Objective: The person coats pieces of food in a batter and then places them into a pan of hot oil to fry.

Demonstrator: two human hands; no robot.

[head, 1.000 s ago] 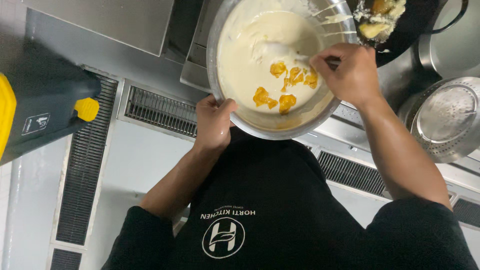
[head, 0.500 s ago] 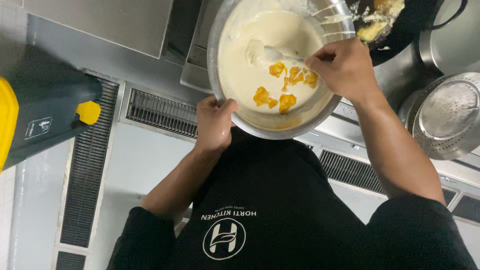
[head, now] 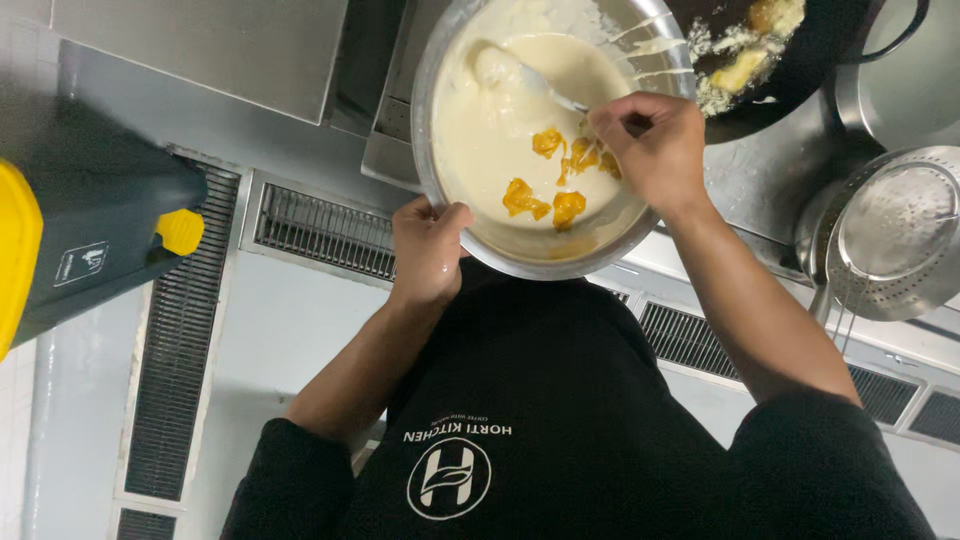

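The steel bowl (head: 450,215) of pale batter (head: 490,140) sat at the counter edge against the person's apron. The left hand (head: 428,250) pinched its near rim; the right hand (head: 655,150) was closed round a spoon (head: 525,80) inside it, beside yellow lumps (head: 545,195). A hard stir could have tipped it floorward.

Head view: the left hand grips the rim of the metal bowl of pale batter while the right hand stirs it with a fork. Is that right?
Not quite. The head view shows the right hand stirring with a spoon, not a fork. The rest stands: the left hand grips the rim of the metal bowl of pale batter.
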